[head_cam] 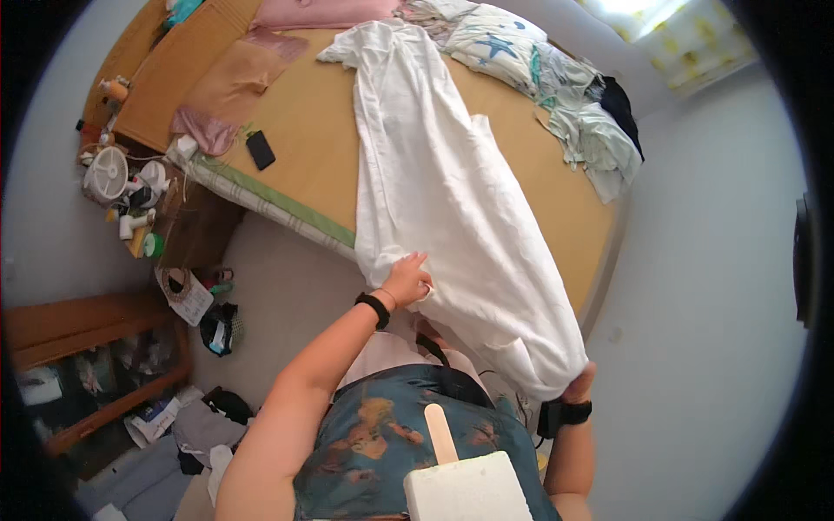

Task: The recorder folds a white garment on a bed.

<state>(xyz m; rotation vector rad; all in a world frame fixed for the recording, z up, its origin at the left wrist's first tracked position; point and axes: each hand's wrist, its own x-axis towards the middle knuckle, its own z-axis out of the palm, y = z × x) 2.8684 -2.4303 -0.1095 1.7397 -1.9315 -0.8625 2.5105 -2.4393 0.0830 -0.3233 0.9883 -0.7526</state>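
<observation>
A long white cloth point(449, 195), folded lengthwise in loose layers, runs across the bed and hangs over its near edge. My left hand point(409, 281) grips the cloth's near left edge, thumb and fingers closed on it, with the index finger stretched out. At the near right corner my right hand point(578, 384) holds the cloth, its fingers partly hidden behind the fabric. Black bands circle both of my wrists.
A black phone point(260, 150) lies on the tan bed sheet point(313, 143). Heaped clothes point(586, 124) and a pink pillow point(326, 12) rest at the far side. A small white fan point(106, 172) stands on the crowded bedside table point(171, 215); a wall borders the right.
</observation>
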